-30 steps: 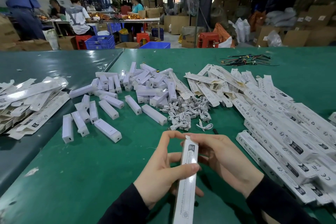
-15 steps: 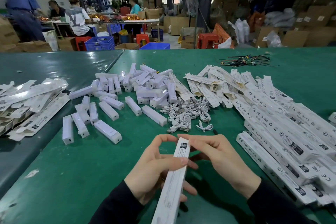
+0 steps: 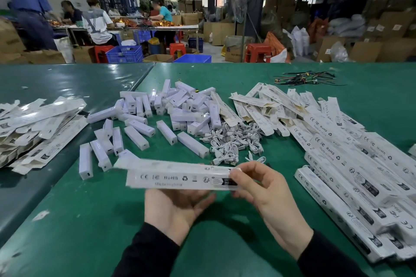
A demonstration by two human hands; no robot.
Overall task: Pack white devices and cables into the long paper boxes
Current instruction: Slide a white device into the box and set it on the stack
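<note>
- Near the tabletop's front edge, a long paper box is held level above the green surface, lying crosswise, its printed face with "Made in China" turned up toward the camera; it is blurred at its left end.
- The right hand has its grip closed on the box's right end, fingers curled over the top and thumb below.
- The left hand lies palm up under the middle of the box, fingers relaxed and spread, supporting it from beneath without curling around it.
- Both wrists show dark sleeves.
- Toward the middle of the tabletop sits a loose heap of white devices, with several more lying singly on the near-left side of the heap.
- Just to the right of that heap, a tangle of white cables rests on the surface.
- Along the right edge, filled-looking long boxes lie side by side in overlapping rows, running to the front-right corner.
- Behind the cables, flat unfolded box sleeves are piled loosely.
- At the left edge, on the adjoining darker surface, another pile of flat sleeves lies.
- Near the far-right part of the tabletop is a small bundle of dark wires.
- Beyond the far edge, people sit at another table among cardboard cartons and blue crates.
</note>
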